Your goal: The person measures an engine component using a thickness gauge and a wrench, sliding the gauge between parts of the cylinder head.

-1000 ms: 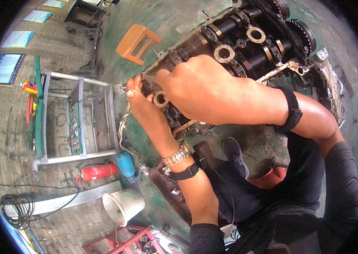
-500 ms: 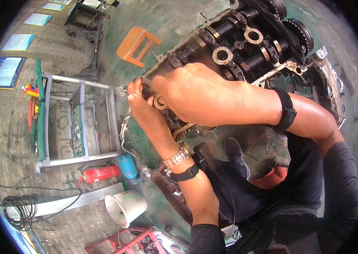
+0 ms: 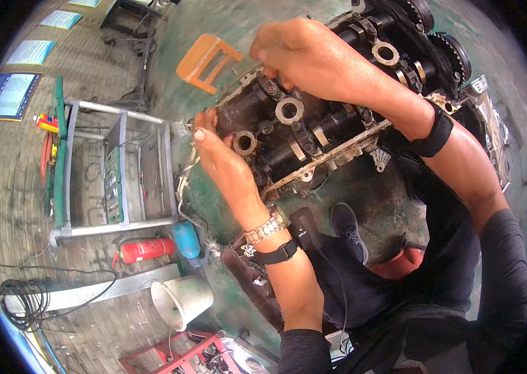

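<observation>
Oil-black metal, glossy in patches: engine cylinder head [image 3: 313,128], long, lying beneath and between the hands. Left hand [image 3: 221,153]: fingers bent at its near-left end; any grip cannot be told. Right hand [image 3: 304,53]: fingers curled downward over the far edge; contents hidden. Handling, as judged: left hand steady, right fingertips light, knuckles off hard edges. Pale matte ring [image 3: 290,121], round, below right hand. Dark toothed wheel [image 3: 454,56], right of right hand. Orange stool [image 3: 196,59], smooth, left of right hand.
</observation>
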Tool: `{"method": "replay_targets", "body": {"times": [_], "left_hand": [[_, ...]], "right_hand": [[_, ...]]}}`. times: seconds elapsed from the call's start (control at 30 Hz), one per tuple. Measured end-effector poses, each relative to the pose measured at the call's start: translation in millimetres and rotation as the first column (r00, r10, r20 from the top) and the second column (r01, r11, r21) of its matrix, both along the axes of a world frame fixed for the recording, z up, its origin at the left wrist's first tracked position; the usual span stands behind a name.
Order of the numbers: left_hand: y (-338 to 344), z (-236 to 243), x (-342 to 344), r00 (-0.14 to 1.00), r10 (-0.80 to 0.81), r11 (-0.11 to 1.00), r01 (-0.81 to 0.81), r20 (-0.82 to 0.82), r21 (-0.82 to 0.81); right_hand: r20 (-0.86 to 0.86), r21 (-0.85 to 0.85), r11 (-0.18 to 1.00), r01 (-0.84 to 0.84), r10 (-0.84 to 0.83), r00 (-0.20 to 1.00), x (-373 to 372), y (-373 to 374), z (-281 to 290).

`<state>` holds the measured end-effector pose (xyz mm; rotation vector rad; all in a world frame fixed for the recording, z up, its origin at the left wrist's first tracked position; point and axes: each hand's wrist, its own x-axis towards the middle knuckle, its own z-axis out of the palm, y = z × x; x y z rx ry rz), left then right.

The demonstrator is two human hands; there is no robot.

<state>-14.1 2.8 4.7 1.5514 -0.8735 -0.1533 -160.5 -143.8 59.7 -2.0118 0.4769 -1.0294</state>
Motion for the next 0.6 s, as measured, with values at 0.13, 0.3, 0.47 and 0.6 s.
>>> {"method": "replay_targets", "body": {"times": [0.13, 0.3, 0.47, 0.6], "left_hand": [[-2.0, -1.7, 1.6, 1.0, -0.016, 1.0, 0.016, -0.001, -0.009], [-2.5, -3.4, 3.1, 0.999, -0.039, 0.999, 0.039, 0.008, -0.03], [-2.5, -2.5, 2.7, 0.998, -0.059, 0.997, 0.059, -0.009, -0.041], [-2.5, -2.0, 1.0, 0.999, -0.042, 0.999, 0.042, -0.023, -0.035]], "right_hand": [[-0.008, 0.105, 0.993, -0.047, 0.048, 0.999, 3.4, -4.0, -4.5], [-0.05, 0.287, 0.953, -0.093, 0.112, 0.992, 4.5, -3.4, -5.2], [-0.044, 0.363, 0.925, -0.11, 0.134, 0.99, 5.6, -3.4, -4.1], [-0.056, 0.363, 0.926, -0.099, 0.128, 0.99, 6.6, -4.9, -3.6]]}}
